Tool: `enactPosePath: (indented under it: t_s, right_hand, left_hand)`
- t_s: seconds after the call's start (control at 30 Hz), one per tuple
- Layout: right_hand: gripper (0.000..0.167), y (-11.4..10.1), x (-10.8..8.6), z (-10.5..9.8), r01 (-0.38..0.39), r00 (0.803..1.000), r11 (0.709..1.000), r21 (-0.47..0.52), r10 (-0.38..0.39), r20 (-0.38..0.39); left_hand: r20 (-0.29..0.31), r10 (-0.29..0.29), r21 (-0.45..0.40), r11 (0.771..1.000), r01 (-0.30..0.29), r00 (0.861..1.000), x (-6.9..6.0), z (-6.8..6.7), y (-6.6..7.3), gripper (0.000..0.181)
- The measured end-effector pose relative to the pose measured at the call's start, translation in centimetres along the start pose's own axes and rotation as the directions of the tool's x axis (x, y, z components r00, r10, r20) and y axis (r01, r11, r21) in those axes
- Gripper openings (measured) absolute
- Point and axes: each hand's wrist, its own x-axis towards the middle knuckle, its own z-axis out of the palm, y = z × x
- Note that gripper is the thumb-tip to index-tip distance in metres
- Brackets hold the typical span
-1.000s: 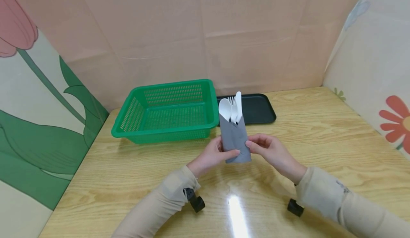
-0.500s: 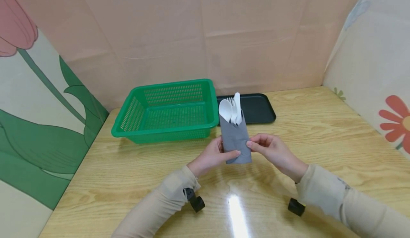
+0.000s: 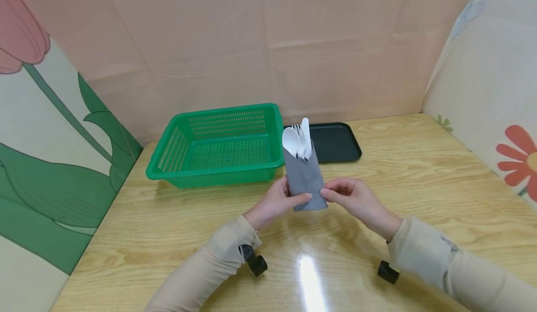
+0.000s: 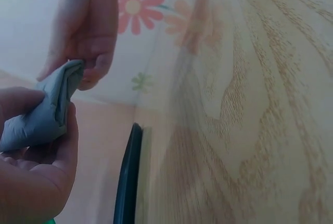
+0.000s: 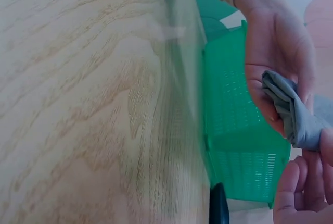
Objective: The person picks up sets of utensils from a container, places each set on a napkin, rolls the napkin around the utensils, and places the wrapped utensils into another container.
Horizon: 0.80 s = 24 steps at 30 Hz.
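A folded grey napkin [image 3: 305,176] is held above the table, tilted slightly left. From its upper pocket stick out a white plastic spoon [image 3: 290,142], a white fork [image 3: 299,140] and a white knife [image 3: 306,135]; their lower ends are hidden inside. My left hand [image 3: 272,204] grips the lower left part, thumb across the front and fingers behind. On the right edge, my right hand [image 3: 358,204] pinches the napkin between thumb and fingers. The left wrist view shows the folded layers of the napkin [image 4: 49,107] end-on between both hands.
A green perforated basket [image 3: 224,176] stands at the back left of the wooden table [image 3: 168,237]. To its right lies a black tray [image 3: 337,142], partly hidden by the napkin and basket. A pink-beige sheet [image 3: 327,46] hangs behind the table.
The napkin with the cutlery has shifted a little left and up, tilting slightly more to the left. Both hands keep their places on it, and the basket and tray have not moved.
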Motion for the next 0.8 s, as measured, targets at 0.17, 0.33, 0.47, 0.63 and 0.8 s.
enactPosePath:
  t_s: [0.17,0.33,0.47,0.63,0.8]
  right_hand:
    - [0.034,-0.15,-0.04,0.03,0.021,1.000,1.000,-0.003,-0.021,0.005]
    - [0.037,-0.07,-0.02,-0.11,0.001,1.000,1.000,0.016,-0.002,0.014]
    - [0.043,0.16,0.03,-0.12,-0.021,1.000,1.000,0.021,0.021,0.015]
    - [0.043,0.41,-0.11,0.05,-0.021,0.999,1.000,-0.001,0.021,0.050]
    - [0.040,0.33,-0.24,0.29,0.010,0.999,0.998,-0.054,-0.008,0.047]
  left_hand:
    - [0.001,-0.014,-0.004,1.000,0.014,1.000,-0.03,0.04,-0.07,0.047]
    - [0.000,-0.014,0.000,1.000,0.014,1.000,-0.02,-0.04,-0.12,0.047]
    - [-0.005,-0.012,-0.003,1.000,0.012,1.000,-0.03,-0.17,-0.13,0.046]
    - [-0.026,-0.013,0.002,1.000,0.013,1.000,0.04,-0.35,-0.07,0.046]
    - [-0.038,-0.016,0.007,1.000,0.016,0.999,0.16,-0.44,-0.01,0.047]
